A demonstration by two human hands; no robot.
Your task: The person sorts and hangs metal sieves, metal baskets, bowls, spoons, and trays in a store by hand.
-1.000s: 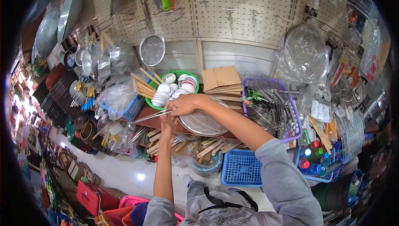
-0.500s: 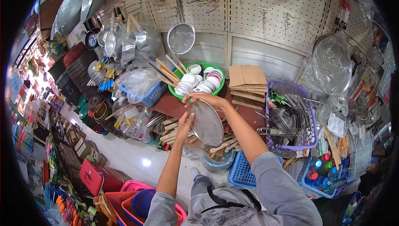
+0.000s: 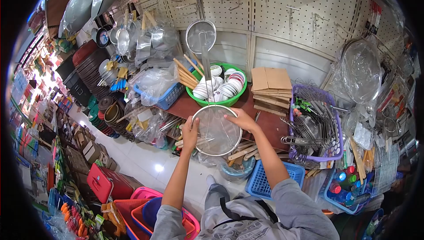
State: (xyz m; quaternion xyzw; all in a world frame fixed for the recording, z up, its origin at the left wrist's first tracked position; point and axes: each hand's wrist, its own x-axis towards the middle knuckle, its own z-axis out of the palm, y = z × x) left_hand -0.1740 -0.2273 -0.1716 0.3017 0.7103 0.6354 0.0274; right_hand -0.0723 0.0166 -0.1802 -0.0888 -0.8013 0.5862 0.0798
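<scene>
Garment: grey long-sleeved top (image 3: 212,223) with pale printed lettering along its lower edge. The left sleeve (image 3: 167,223) and right sleeve (image 3: 300,207) are grey and leave the forearms bare. A black strap (image 3: 242,215) crosses the chest. The left hand (image 3: 191,130) and right hand (image 3: 240,120) are bare.

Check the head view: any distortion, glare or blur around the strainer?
Head view: strong fisheye, pegboard lines bow, corners black; glare spot on the floor; mesh strainer between left hand and right hand is sharp.

Round wire-mesh strainer (image 3: 216,130), shiny metal rim, see-through mesh, long straight handle pointing up, held face-on in mid-air
</scene>
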